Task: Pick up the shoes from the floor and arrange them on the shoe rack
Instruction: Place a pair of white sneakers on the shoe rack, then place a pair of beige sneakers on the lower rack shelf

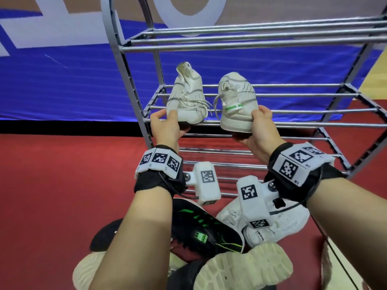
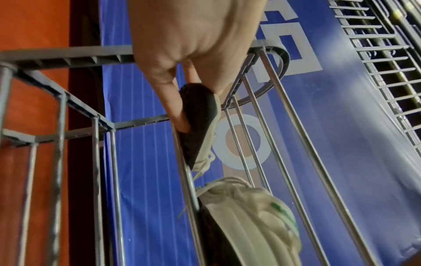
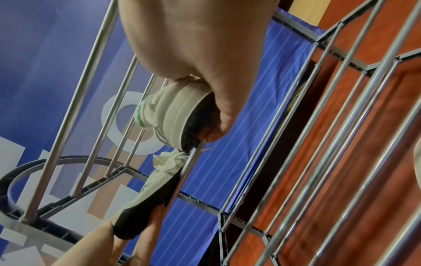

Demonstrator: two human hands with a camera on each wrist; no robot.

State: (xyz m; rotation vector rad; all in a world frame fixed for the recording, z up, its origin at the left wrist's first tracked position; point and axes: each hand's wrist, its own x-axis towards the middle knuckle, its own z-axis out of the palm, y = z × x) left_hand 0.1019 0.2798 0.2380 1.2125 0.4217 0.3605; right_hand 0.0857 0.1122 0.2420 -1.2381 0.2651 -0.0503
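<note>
Item 1: white knit lace-up sneaker w/ dark outsole (image 1: 186,97). We judge it light and soft in the upper, w/ loose laces that could snag on the bars; the firm heel and sole are the place to take it. Our left hand (image 1: 167,126) has it there, thumb (image 1: 173,116) over the heel top, fingers (image 2: 175,104) curled flat under the dark sole. Toe points away from the fingers, over the middle shelf bars; whether the sole rests on the front bar we cannot tell.

Item 2: white leather-look sneaker w/ ribbed pale midsole and green heel tab (image 1: 238,101). We judge it stiffer, a bit heavier, w/ a smoothish upper; the ribbed heel gives better purchase. Our right hand (image 1: 257,128) pinches that heel, thumb on top, fingers (image 3: 218,129) curled under the sole. Shoe extends beyond the fingertips, just beside item 1, laces near each other.

Item 3: grey metal-bar shoe rack w/ plastic side frames (image 1: 272,124). Front bar of its middle shelf lies just past both sets of fingertips.

Item 4: floor lot, near our wrists: black sneaker w/ green stripes (image 1: 205,227), white knit sneaker (image 1: 289,220), cream chunky-soled shoe (image 1: 243,268). Not yet shelved.
</note>
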